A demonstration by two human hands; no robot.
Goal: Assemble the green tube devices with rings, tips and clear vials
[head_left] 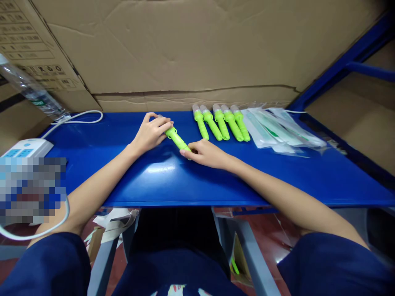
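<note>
Both hands hold one bright green stick-shaped item [178, 141] slantwise just above the blue table [148, 185]. The fingers of my left hand [152, 132] wrap round its far end and cover most of it. With thumb and fingers, my right hand [208, 153] pinches the near end. To the right of the hands, several similar green sticks [220, 123] with clear greyish caps lie side by side, caps towards the back. What exactly these sticks are, I cannot tell.
Beside the sticks lies a pile of clear plastic sleeves [279, 127] with white and green parts. On the left stand a white power strip [29, 148] with a cable and a clear plastic bottle [37, 92]. A cardboard wall [185, 49] closes the back; a blue metal frame [342, 65] rises at right.
</note>
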